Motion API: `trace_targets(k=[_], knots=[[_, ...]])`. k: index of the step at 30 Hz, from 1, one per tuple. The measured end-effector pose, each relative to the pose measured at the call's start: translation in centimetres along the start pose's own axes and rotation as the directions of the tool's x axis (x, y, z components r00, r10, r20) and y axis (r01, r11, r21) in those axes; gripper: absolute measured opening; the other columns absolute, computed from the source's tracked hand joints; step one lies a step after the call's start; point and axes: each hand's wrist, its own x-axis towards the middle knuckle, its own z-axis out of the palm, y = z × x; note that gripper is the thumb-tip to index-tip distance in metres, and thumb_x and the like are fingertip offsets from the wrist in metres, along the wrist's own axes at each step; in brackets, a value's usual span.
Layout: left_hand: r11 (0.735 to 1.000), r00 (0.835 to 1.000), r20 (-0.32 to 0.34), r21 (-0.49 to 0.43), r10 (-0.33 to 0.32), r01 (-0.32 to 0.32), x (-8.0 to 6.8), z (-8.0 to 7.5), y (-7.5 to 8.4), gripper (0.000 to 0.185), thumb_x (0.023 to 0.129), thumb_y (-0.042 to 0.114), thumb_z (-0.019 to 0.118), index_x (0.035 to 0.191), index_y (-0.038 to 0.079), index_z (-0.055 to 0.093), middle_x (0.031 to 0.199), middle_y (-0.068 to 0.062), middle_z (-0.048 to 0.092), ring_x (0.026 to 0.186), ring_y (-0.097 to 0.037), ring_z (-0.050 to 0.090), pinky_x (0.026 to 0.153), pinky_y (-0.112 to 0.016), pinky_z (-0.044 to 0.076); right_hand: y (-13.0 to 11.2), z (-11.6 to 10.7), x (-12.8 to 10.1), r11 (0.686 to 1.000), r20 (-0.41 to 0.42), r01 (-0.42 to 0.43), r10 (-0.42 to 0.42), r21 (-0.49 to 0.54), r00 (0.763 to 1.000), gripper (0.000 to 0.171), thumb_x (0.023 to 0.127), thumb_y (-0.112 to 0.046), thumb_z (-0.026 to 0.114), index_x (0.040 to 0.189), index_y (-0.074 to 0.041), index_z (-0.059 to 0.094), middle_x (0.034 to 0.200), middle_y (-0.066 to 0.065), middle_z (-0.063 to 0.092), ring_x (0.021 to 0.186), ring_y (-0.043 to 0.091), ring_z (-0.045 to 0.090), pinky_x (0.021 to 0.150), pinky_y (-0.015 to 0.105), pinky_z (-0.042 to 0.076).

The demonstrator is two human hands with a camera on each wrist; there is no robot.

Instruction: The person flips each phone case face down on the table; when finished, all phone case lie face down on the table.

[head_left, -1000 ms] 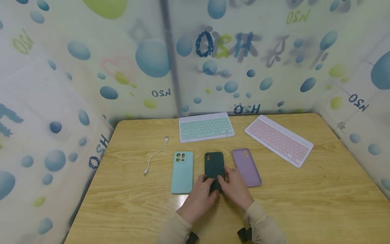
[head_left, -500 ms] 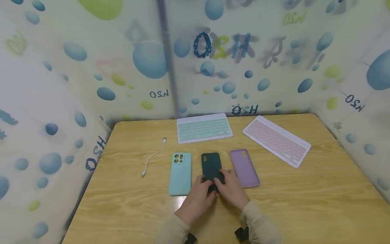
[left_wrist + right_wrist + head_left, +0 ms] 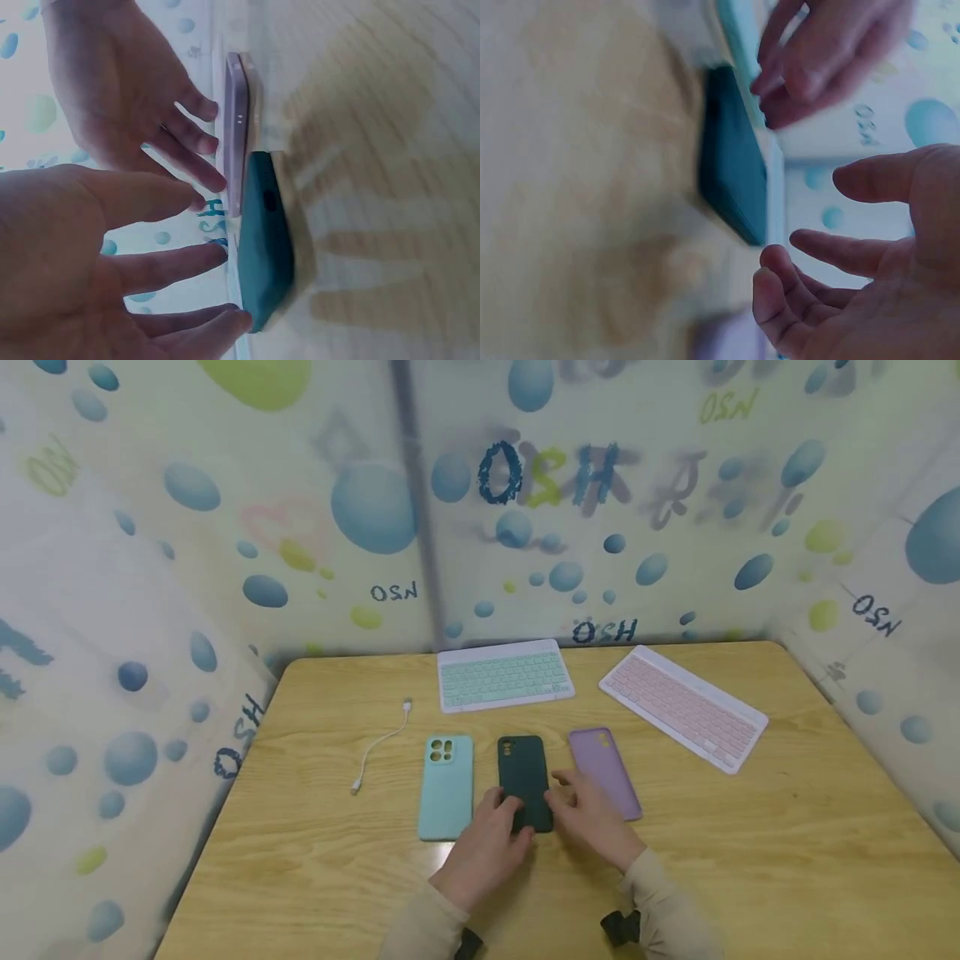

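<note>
A dark green phone case (image 3: 523, 772) lies on the table with its camera cutout at the far end. My left hand (image 3: 487, 847) is at its near left, fingers extended and loosely spread, fingertips right at its edge. Just off the right edge is my right hand (image 3: 596, 818), its fingers apart and holding nothing. In the right wrist view, a gap shows between the right hand's fingers (image 3: 821, 244) and the green case (image 3: 731, 161). To the left lies a light turquoise phone case (image 3: 446, 793); a purple phone case (image 3: 611, 772) lies to the right, partly behind the right hand.
A white keyboard with mint keys (image 3: 506, 678) lies at the back of the wooden table (image 3: 315, 877). Another with pink keys (image 3: 682, 706) sits angled at the back right. A short white USB cable (image 3: 381, 739) curves at the left. Patterned cloth walls enclose the table.
My right hand has drawn back to the right, off the dark green phone case, uncovering its right side. My left hand and the phone cases have stayed about where they were.
</note>
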Motion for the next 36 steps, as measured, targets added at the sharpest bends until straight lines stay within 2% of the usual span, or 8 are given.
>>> trace_targets(k=[3,7,11,15,20,26,31,36], knots=[[1.0,0.999,-0.034,0.014,0.022,-0.022,0.2,0.1,0.6,0.037,0.096,0.025,0.064,0.126,0.003,0.061,0.144,-0.027,0.047,0.13,-0.039,0.051,0.101,-0.051,0.049,0.5,-2.0,-0.2,0.999,-0.031,0.019,-0.018,0.036,0.999,0.043,0.098,-0.016,0.057,0.133,0.01,0.052,0.121,0.026,0.061,0.086,0.023,0.059,0.075,0.035,0.052],[0.994,0.993,-0.059,0.059,0.098,-0.095,0.8,0.4,1.6,0.04,0.096,0.025,0.062,0.13,0.004,0.059,0.145,-0.027,0.047,0.132,-0.04,0.049,0.101,-0.052,0.049,1.5,-4.0,-0.2,0.999,-0.078,0.036,-0.037,-0.017,0.996,0.043,0.099,-0.018,0.057,0.133,0.008,0.053,0.123,0.028,0.061,0.1,0.035,0.063,0.081,0.044,0.056],[0.99,0.991,-0.034,0.065,0.127,-0.124,1.6,1.0,2.6,0.043,0.097,0.025,0.061,0.135,0.005,0.056,0.147,-0.027,0.045,0.133,-0.041,0.047,0.098,-0.055,0.05,2.5,-5.0,-0.2,0.994,-0.089,0.063,-0.07,-0.084,0.994,0.044,0.099,-0.019,0.055,0.133,0.01,0.053,0.137,0.033,0.05,0.121,0.047,0.054,0.099,0.056,0.047],[0.988,0.989,0.003,0.057,0.146,-0.146,2.6,1.8,3.6,0.043,0.096,0.022,0.06,0.134,0.003,0.054,0.144,-0.028,0.046,0.131,-0.041,0.049,0.09,-0.057,0.053,3.3,-5.3,-0.1,0.993,-0.079,0.065,-0.073,-0.1,0.994,0.045,0.098,-0.016,0.055,0.132,0.014,0.051,0.143,0.037,0.042,0.131,0.052,0.043,0.109,0.061,0.037],[0.982,0.986,0.038,0.089,0.162,-0.165,3.9,3.0,4.8,0.043,0.094,0.022,0.062,0.13,-0.002,0.054,0.134,-0.025,0.055,0.118,-0.035,0.059,0.085,-0.048,0.057,3.9,-5.1,-0.3,0.993,-0.07,0.044,-0.051,-0.107,0.996,0.042,0.098,-0.011,0.055,0.129,0.017,0.052,0.143,0.04,0.039,0.133,0.054,0.039,0.111,0.062,0.032],[0.99,0.99,0.088,0.08,0.11,-0.117,4.4,3.9,5.9,0.049,0.093,0.025,0.065,0.131,-0.004,0.052,0.123,-0.017,0.058,0.107,-0.026,0.06,0.081,-0.039,0.055,4.2,-4.8,-0.3,0.995,-0.084,0.045,-0.052,-0.088,0.995,0.041,0.097,-0.007,0.054,0.13,0.018,0.05,0.14,0.039,0.044,0.131,0.052,0.043,0.11,0.06,0.035],[0.988,0.988,0.097,0.089,0.117,-0.125,4.7,4.4,6.3,0.045,0.094,0.025,0.065,0.124,-0.007,0.055,0.117,-0.018,0.06,0.105,-0.029,0.059,0.081,-0.04,0.054,4.4,-4.8,-0.2,0.994,-0.084,0.051,-0.059,-0.093,0.995,0.042,0.097,-0.006,0.053,0.131,0.018,0.049,0.139,0.038,0.046,0.131,0.051,0.045,0.109,0.06,0.037],[0.986,0.987,0.1,0.1,0.123,-0.133,5.2,5.0,6.7,0.045,0.093,0.027,0.064,0.12,-0.008,0.06,0.123,-0.021,0.061,0.109,-0.033,0.059,0.085,-0.041,0.054,4.6,-5.2,-0.4,0.994,-0.101,0.028,-0.039,-0.108,0.994,0.041,0.097,-0.007,0.053,0.13,0.017,0.05,0.136,0.038,0.048,0.128,0.051,0.047,0.107,0.059,0.039]])
